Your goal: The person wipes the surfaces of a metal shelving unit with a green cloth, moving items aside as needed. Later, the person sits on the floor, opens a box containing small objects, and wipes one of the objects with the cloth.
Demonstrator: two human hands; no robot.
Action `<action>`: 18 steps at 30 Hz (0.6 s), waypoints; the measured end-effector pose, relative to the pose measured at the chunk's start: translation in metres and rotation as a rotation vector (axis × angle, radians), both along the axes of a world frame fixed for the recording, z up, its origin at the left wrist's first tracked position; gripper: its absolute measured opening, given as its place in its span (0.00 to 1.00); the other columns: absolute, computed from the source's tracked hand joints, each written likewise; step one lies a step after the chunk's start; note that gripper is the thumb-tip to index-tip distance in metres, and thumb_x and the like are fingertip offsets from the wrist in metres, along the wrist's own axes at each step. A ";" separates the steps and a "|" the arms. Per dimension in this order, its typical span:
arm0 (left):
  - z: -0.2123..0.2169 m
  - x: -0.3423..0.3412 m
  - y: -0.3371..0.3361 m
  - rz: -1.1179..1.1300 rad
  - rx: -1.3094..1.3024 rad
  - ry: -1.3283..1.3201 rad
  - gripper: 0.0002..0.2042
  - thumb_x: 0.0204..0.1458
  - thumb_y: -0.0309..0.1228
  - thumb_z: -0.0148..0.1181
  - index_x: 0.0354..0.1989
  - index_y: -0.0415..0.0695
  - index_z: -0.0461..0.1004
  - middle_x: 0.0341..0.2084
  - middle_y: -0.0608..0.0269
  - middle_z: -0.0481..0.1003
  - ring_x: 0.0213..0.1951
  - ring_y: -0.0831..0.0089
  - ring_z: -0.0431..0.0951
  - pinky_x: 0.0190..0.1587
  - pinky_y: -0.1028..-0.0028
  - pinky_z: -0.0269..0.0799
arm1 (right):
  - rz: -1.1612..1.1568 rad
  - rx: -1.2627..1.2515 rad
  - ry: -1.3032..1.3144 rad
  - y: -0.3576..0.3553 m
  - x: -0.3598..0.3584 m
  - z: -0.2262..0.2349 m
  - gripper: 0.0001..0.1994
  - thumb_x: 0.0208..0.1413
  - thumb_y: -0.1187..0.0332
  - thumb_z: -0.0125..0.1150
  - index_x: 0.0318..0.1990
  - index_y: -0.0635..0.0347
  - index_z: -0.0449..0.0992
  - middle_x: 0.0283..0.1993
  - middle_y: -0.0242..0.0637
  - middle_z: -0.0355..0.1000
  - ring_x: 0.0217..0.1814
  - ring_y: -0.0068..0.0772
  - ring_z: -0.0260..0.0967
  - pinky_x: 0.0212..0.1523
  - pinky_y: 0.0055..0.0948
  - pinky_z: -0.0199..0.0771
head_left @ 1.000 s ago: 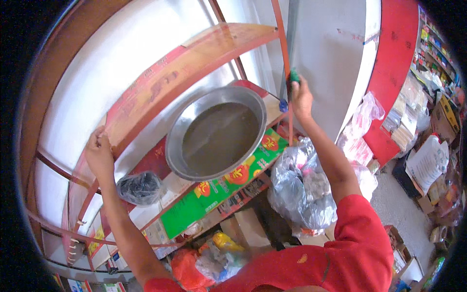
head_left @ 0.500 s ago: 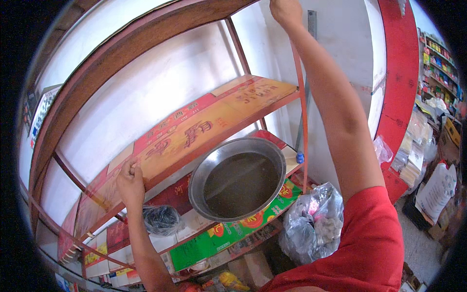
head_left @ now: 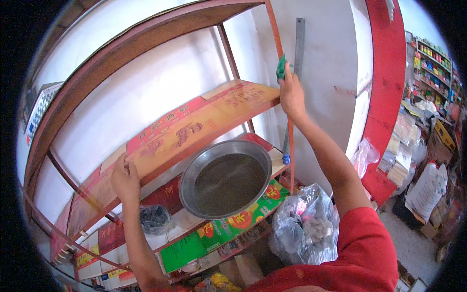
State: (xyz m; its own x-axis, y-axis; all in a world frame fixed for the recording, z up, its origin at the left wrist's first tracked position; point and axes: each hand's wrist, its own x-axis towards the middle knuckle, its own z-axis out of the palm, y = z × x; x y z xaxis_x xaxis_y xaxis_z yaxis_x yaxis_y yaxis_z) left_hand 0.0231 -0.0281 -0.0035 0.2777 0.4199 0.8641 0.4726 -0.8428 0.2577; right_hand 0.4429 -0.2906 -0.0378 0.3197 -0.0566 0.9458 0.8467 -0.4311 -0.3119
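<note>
My right hand [head_left: 291,92] presses a small green cloth [head_left: 280,67] against the red upright post [head_left: 283,87] of a metal shelf rack. My left hand [head_left: 125,177] grips the front edge of a shelf lined with flattened orange cardboard [head_left: 194,129]. One shelf lower stands a large round metal basin [head_left: 225,178] holding dark water, between my two arms.
A black bag [head_left: 154,218] lies left of the basin on flattened green and white cardboard. A clear plastic bag of goods [head_left: 304,226] sits on the floor by the rack. A red pillar [head_left: 386,87] and stocked shop shelves [head_left: 430,63] stand at the right.
My right hand with the green cloth has come down the post from near the top to just above the orange shelf. My left hand stays on the shelf edge.
</note>
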 end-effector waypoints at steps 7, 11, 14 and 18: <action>0.061 0.119 -0.124 -0.403 0.637 0.314 0.11 0.49 0.27 0.55 0.41 0.42 0.76 0.37 0.55 0.75 0.41 0.58 0.73 0.46 0.63 0.68 | 0.185 -0.030 0.240 -0.051 0.006 -0.040 0.21 0.61 0.64 0.49 0.61 0.55 0.64 0.49 0.53 0.70 0.49 0.57 0.69 0.49 0.45 0.69; 0.098 0.217 -0.181 -0.520 0.849 0.427 0.14 0.48 0.26 0.54 0.44 0.43 0.75 0.41 0.55 0.75 0.47 0.58 0.72 0.51 0.62 0.65 | 0.312 0.219 0.078 -0.023 -0.007 -0.012 0.20 0.62 0.63 0.47 0.60 0.60 0.64 0.53 0.55 0.68 0.52 0.57 0.67 0.50 0.44 0.68; 0.108 0.294 -0.201 -0.353 1.122 0.562 0.17 0.52 0.31 0.53 0.52 0.46 0.73 0.53 0.54 0.70 0.59 0.59 0.65 0.60 0.59 0.59 | 0.245 0.305 0.068 0.006 0.001 -0.029 0.21 0.62 0.63 0.46 0.61 0.59 0.62 0.49 0.55 0.69 0.49 0.58 0.67 0.49 0.46 0.68; 0.093 0.351 -0.184 -0.303 1.361 0.481 0.22 0.51 0.45 0.55 0.48 0.43 0.74 0.55 0.50 0.68 0.65 0.55 0.56 0.66 0.54 0.46 | 0.125 0.205 0.255 0.007 -0.012 -0.066 0.20 0.60 0.64 0.49 0.60 0.57 0.63 0.46 0.56 0.69 0.45 0.59 0.68 0.45 0.48 0.69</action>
State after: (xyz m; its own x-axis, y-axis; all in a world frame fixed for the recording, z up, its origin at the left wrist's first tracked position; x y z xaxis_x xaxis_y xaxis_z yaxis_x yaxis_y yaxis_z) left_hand 0.3736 -0.2124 0.0895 0.5728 -0.7468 0.3381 0.0465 -0.3821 -0.9229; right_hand 0.4311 -0.2839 -0.1040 0.5602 -0.1825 0.8080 0.7728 -0.2360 -0.5891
